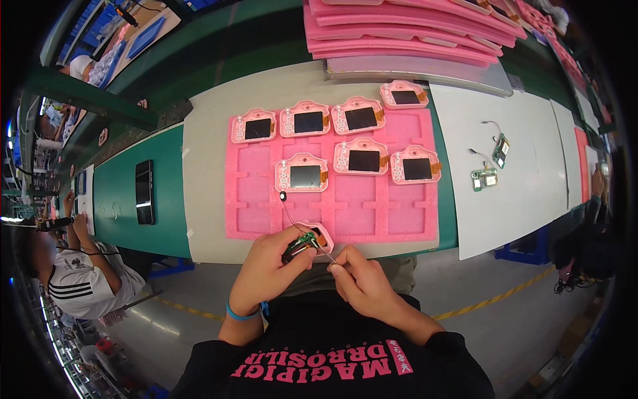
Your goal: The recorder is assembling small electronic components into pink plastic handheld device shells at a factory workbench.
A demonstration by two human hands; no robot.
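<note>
Pink foam tray with moulded pockets lies on a grey mat covering the green bench of a factory line; yellow floor tape runs below. Seven pink camera-shaped shells with dark screens rest in or near the tray's upper pockets. A stack of further pink trays stands at the far edge. A black phone lies on the bench to the left; two small green circuit boards with wires lie on a white sheet to the right. At the tray's near edge, the left hand has its fingers clenched around a pink shell with an exposed circuit board. The right hand pinches thin tweezers whose tip meets that board. Another seated person works at far left.
</note>
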